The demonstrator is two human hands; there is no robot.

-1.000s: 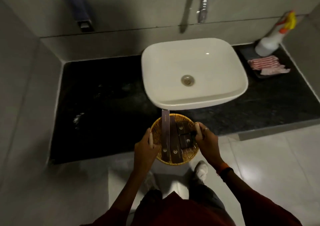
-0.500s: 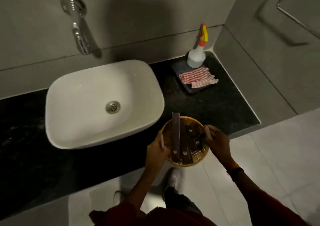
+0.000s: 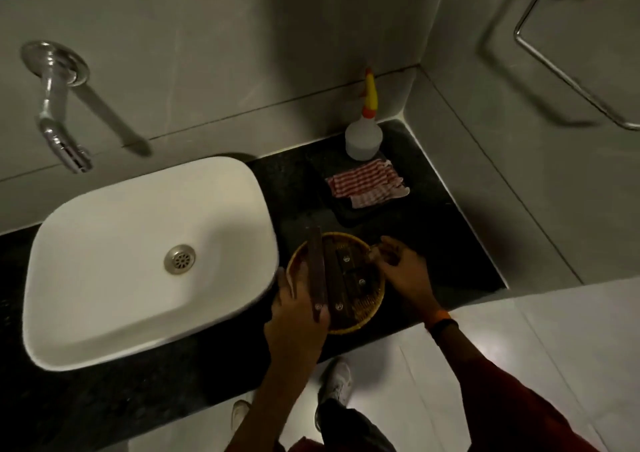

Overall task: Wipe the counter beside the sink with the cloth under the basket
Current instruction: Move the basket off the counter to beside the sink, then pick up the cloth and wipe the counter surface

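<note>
A round yellow woven basket (image 3: 371, 309) with dark brown flat packets in it is over the black counter (image 3: 450, 243), just right of the white sink (image 3: 138, 243). My left hand (image 3: 298, 316) grips its left rim, thumb on a long packet. My right hand (image 3: 403, 271) has its fingertips on the right rim. I cannot tell whether the basket rests on the counter. A red-and-white striped cloth (image 3: 367, 183) lies folded on a dark tray (image 3: 360, 214) behind the basket, uncovered.
A white spray bottle (image 3: 363, 139) with a yellow and orange nozzle stands at the tray's back edge. A chrome tap (image 3: 59, 122) juts from the wall above the sink. The side wall with a metal rail (image 3: 561, 67) closes the counter's right end.
The view has swung right. Both hands have carried the basket from in front of the sink to the counter on its right, close to the tray with the cloth.
</note>
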